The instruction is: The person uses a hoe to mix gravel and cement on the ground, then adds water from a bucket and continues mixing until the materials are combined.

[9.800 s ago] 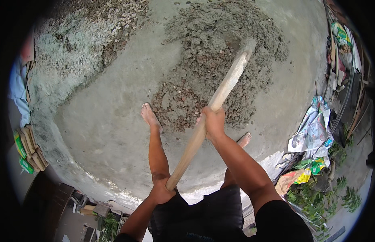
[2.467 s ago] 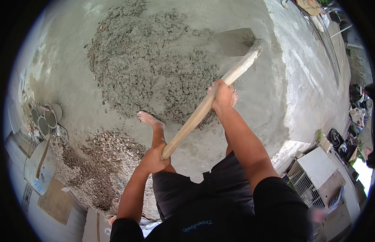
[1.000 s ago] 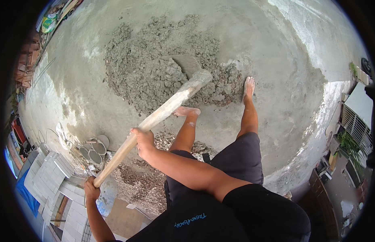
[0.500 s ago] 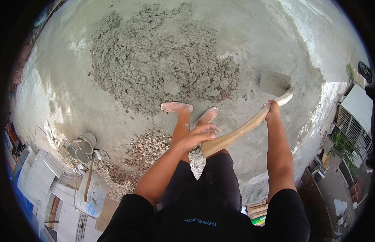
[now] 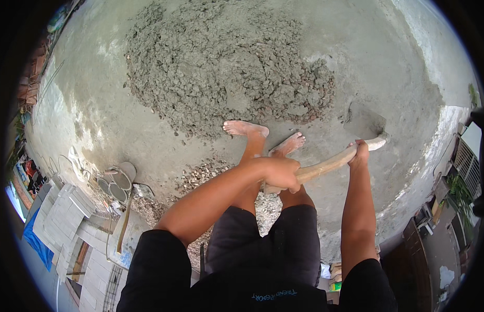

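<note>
A hoe with a curved wooden handle [image 5: 327, 163] lies across the front of my body. My left hand [image 5: 283, 172] is closed over the handle's near end, above my thighs. My right hand [image 5: 359, 152] grips it farther out, close to the head. The grey, mud-coated metal blade [image 5: 363, 118] is at the right, beside a large heap of wet concrete mix [image 5: 221, 67] with reddish stone bits in it. My bare feet [image 5: 243, 128] are at the heap's near edge, dusted with cement.
Buckets [image 5: 122, 177], a long-handled shovel [image 5: 126, 221] and loose gravel [image 5: 197, 177] are at the lower left, near stacked pale blocks [image 5: 65, 213] and blue sheeting [image 5: 36, 242]. A metal grille [image 5: 465, 161] and plants [image 5: 457, 195] stand along the right edge of the concrete floor [image 5: 91, 73].
About a second ago the blade was in the heap; it has swung right, off it. My left hand's loose, spread fingers of half a second ago have closed on the handle end.
</note>
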`<control>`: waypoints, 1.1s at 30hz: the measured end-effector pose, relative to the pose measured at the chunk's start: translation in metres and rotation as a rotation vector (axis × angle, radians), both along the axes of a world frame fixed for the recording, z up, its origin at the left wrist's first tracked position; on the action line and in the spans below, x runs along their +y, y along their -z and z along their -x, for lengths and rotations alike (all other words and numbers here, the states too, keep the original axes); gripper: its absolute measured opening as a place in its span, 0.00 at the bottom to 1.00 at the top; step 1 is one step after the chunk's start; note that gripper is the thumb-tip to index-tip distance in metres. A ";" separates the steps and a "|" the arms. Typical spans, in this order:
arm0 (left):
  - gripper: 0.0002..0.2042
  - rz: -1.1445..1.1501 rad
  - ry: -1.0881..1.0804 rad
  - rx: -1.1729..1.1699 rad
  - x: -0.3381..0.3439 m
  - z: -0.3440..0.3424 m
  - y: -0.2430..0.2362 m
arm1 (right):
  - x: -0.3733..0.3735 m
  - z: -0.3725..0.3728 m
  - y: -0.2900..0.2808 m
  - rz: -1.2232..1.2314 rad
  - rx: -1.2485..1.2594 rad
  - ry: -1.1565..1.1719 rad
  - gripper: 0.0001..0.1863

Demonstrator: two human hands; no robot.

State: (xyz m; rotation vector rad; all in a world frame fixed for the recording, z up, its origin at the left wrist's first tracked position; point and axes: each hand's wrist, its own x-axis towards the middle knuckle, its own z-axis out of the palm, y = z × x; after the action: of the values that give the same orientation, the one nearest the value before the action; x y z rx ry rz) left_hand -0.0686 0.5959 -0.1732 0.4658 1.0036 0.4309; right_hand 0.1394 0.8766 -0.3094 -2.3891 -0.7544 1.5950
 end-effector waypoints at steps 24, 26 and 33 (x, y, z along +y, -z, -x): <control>0.17 0.058 -0.032 0.886 -0.266 -0.017 -0.182 | -0.241 0.088 -0.150 0.297 0.810 0.113 0.14; 0.19 0.141 -0.192 0.559 -0.173 -0.047 -0.134 | -0.142 0.073 -0.112 0.213 0.506 0.171 0.16; 0.17 -0.059 -0.291 0.593 0.027 -0.099 -0.035 | 0.071 0.048 -0.012 -0.067 0.227 -0.280 0.21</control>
State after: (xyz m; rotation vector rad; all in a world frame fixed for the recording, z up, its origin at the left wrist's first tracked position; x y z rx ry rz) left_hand 0.0299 0.6232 -0.1378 0.5146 1.6482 0.6003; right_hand 0.0913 0.9476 -0.2975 -2.0811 -1.1128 1.8714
